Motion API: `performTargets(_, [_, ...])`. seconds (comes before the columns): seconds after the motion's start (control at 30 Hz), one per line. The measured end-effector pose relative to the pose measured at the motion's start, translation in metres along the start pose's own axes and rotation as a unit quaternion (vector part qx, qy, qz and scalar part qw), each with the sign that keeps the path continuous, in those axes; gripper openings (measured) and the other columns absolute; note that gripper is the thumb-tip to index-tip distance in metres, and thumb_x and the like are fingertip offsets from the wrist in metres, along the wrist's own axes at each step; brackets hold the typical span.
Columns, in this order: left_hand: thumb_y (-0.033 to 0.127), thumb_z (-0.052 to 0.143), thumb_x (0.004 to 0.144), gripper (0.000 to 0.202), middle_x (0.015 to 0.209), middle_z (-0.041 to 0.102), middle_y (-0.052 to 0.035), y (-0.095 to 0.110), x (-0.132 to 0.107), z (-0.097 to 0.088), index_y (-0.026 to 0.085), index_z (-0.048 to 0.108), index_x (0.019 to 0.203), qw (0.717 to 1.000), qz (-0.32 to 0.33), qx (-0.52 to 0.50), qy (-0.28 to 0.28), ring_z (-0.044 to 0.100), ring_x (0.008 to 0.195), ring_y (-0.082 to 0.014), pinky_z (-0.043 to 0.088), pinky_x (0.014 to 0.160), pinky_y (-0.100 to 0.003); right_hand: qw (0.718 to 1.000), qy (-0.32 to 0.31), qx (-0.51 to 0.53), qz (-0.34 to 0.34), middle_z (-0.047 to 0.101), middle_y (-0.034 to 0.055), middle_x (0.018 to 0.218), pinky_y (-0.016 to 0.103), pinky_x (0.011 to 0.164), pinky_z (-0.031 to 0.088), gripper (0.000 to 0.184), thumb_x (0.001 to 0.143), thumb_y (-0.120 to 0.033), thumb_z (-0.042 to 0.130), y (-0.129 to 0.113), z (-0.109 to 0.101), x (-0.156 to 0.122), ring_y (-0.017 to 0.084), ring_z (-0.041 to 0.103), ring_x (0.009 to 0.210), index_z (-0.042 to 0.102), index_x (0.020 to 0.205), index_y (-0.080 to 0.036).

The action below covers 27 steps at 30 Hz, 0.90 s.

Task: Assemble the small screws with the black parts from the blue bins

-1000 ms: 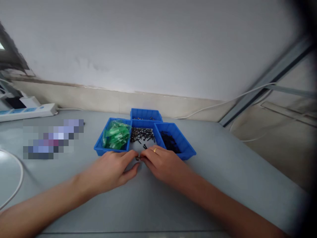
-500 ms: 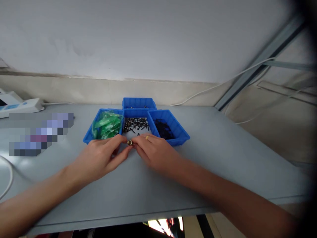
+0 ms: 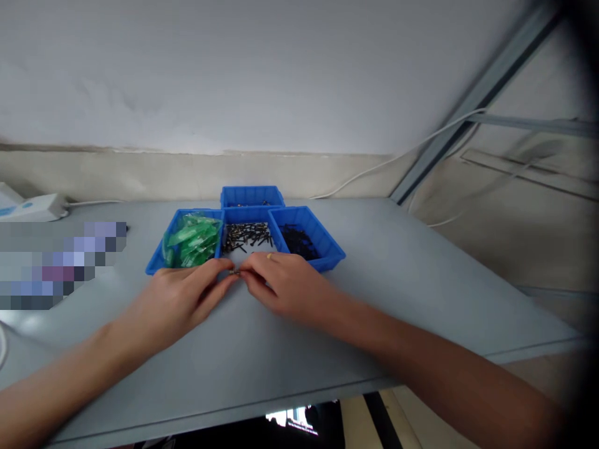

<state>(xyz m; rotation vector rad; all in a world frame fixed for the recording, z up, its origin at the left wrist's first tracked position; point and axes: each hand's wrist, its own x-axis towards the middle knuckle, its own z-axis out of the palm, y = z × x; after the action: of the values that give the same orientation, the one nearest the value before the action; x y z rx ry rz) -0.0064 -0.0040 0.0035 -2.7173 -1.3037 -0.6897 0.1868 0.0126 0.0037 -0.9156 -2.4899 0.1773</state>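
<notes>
Between my fingertips is a small brass-coloured metal part [image 3: 234, 272], too small to make out in detail. My left hand [image 3: 185, 293] pinches it from the left with thumb and forefinger. From the other side my right hand [image 3: 283, 284], with a ring on one finger, is closed on it too. Just beyond my hands, dark and brassy screws [image 3: 248, 236] lie in the middle blue bin [image 3: 246, 215]. Green plastic packets [image 3: 194, 240] fill the left blue bin [image 3: 153, 265]. The right blue bin [image 3: 322, 237] holds black pieces [image 3: 299, 242], probably screws.
Another blue bin [image 3: 253, 195] stands behind, small pieces inside. A white power strip [image 3: 40, 207] is at the far left, near a blurred-out object [image 3: 70, 262]. A white cable [image 3: 365, 176] runs to the metal frame [image 3: 440, 131] at right. Below the grey table's front edge [image 3: 224, 413] a lit screen shows.
The view has shifted, moving the bins and hands slightly left in the picture. The metal part has turned between my fingers; its round end faced me before. Both hands keep their pinch.
</notes>
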Motion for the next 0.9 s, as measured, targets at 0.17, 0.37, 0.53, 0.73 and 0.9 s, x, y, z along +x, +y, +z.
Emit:
performTargets(0.17, [0.033,0.033,0.090,0.025,0.075,0.066,0.0005,0.0006,0.0026,0.0008,0.019,0.053,0.096,0.998,-0.017,-0.048,-0.034,0.062,0.060,-0.0130,0.044,0.053,-0.022,0.992,0.042,-0.101,-0.060,0.058,0.0043,0.071,0.027,0.067,0.036,0.028,0.089,-0.024,0.030,0.0021,0.0012,-0.0038,0.014,0.052,0.071,0.056,0.083,-0.016])
performTargets(0.37, [0.032,0.031,0.090,0.025,0.074,0.064,-0.0001,0.0044,0.0032,0.0021,0.019,0.052,0.094,0.991,-0.038,-0.074,-0.100,0.062,0.063,-0.0147,0.044,0.055,-0.024,0.979,0.019,-0.174,-0.101,0.056,0.0038,0.069,0.028,0.068,0.037,0.026,0.088,-0.018,0.031,0.0005,-0.0027,-0.0036,0.015,0.049,0.069,0.056,0.082,-0.016])
performTargets(0.53, [0.032,0.031,0.089,0.026,0.063,0.060,0.0003,0.0054,0.0030,0.0024,0.017,0.052,0.089,0.990,-0.057,-0.045,-0.117,0.059,0.054,-0.0139,0.041,0.048,-0.023,0.961,0.012,-0.230,-0.151,0.053,0.0039,0.069,0.028,0.071,0.037,0.023,0.086,-0.011,0.034,0.0060,-0.0040,-0.0006,0.015,0.047,0.071,0.053,0.076,-0.016])
performTargets(0.73, [0.033,0.030,0.090,0.028,0.060,0.058,0.0006,0.0038,0.0014,0.0014,0.016,0.051,0.081,0.997,-0.014,-0.020,-0.078,0.056,0.051,-0.0122,0.037,0.046,-0.022,0.978,-0.015,-0.183,-0.102,0.052,0.0027,0.067,0.026,0.057,0.034,0.020,0.087,-0.013,0.036,0.0065,0.0017,-0.0019,0.014,0.047,0.066,0.052,0.074,-0.016])
performTargets(0.9, [0.031,0.037,0.087,0.021,0.059,0.056,0.0017,0.0046,0.0009,0.0000,0.016,0.051,0.082,0.999,0.019,-0.002,-0.044,0.055,0.052,-0.0114,0.038,0.047,-0.022,0.998,-0.058,-0.005,-0.039,0.052,0.0014,0.069,0.025,0.061,0.038,0.019,0.087,-0.013,0.036,0.0017,0.0052,0.0013,0.012,0.048,0.065,0.049,0.074,-0.016])
